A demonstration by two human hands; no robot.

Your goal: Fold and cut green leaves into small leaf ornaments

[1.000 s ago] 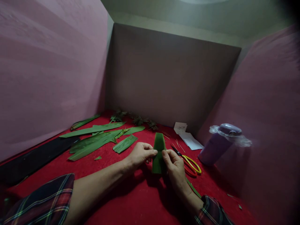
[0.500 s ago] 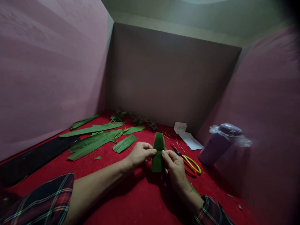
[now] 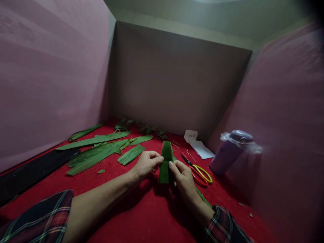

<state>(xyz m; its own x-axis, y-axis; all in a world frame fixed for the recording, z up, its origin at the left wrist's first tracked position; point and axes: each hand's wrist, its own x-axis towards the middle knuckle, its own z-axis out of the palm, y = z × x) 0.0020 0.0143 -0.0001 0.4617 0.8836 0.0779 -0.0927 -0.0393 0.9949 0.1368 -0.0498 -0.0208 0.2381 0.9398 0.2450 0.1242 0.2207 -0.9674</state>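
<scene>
Between my hands is a folded green leaf strip [image 3: 166, 172], held a little above the red cloth with a crease across its middle. My left hand [image 3: 149, 162] pinches its left edge at the crease between thumb and fingers. On the opposite edge, the thumb and fingers of my right hand [image 3: 182, 175] grip it. A narrow green end shows beyond my right wrist. Scissors [image 3: 198, 173] with one yellow and one red handle lie just right of my right hand. A short cut leaf piece [image 3: 131, 155] rests beyond my left hand.
Long green leaves [image 3: 98, 156] lie in a pile at left, near a dark flat panel [image 3: 35, 172]. Leafy sprigs [image 3: 145, 129] line the back. White papers [image 3: 201, 149], thin sticks [image 3: 191, 153] and a purple bottle [image 3: 226, 155] with clear plastic stand at right on the red cloth [image 3: 141, 216].
The whole view has shifted slightly, so everything sits a bit further left. Both hands keep their hold on the folded leaf strip, with hardly any movement of their own.
</scene>
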